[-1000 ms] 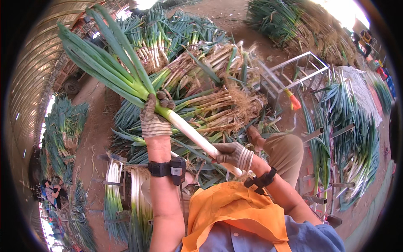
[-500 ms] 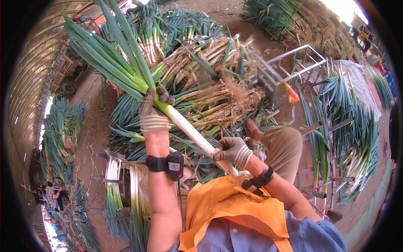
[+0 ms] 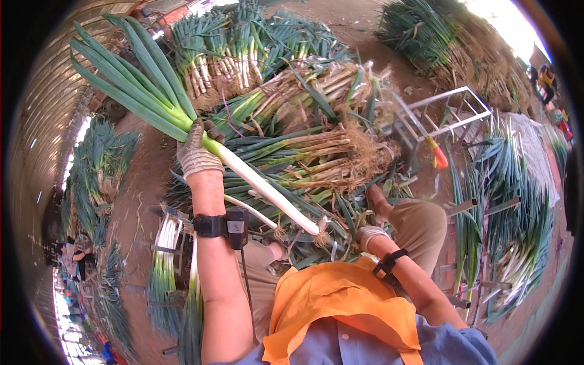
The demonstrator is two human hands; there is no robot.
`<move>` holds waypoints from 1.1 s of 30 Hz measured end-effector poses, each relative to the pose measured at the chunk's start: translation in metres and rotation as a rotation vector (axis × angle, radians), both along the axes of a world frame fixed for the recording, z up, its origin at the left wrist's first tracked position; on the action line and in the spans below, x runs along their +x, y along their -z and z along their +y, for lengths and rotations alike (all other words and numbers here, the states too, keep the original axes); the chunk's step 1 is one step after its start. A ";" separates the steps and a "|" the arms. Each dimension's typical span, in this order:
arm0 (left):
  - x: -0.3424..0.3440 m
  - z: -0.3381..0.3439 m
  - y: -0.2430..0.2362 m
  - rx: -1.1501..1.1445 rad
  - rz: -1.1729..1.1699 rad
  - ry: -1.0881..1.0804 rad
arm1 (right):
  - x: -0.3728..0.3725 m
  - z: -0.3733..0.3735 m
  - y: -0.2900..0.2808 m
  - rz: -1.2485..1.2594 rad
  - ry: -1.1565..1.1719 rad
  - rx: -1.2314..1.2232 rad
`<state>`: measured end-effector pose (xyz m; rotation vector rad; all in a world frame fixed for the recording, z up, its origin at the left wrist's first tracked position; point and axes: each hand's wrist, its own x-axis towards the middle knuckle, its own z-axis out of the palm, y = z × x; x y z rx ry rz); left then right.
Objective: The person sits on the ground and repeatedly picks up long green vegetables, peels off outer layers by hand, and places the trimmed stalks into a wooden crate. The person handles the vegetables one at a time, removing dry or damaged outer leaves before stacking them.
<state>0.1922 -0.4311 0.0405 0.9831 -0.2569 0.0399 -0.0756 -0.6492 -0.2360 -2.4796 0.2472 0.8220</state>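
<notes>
My left hand (image 3: 199,146), in a grey-striped, soil-stained work glove, grips a long green onion (image 3: 267,188) where its white stem meets the green leaves. The leaves fan toward the upper left, and the bare white stem slants down to a tuft of short roots near my knees. My right hand (image 3: 369,236), gloved too, is low by my right shin, apart from that stem; its fingers are mostly hidden. Beneath the held stalk, a thinner green onion (image 3: 252,210) lies on the heap of unpeeled green onions (image 3: 328,158) with dry brown roots.
Tied bundles of green onions (image 3: 225,67) stand behind the heap. At right are a metal frame (image 3: 447,112) with an orange-red tag and a rack of green onions (image 3: 517,207). White-stemmed ones (image 3: 167,243) rest in a rack at left. Other people are far off.
My right hand has let go of the lower white stem and moved down and right toward my shin. The green onion in my left hand has shifted left, baring its root end.
</notes>
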 end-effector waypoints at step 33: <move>-0.087 -0.028 0.089 0.021 0.349 0.355 | -0.011 0.079 -0.118 -0.403 0.627 0.924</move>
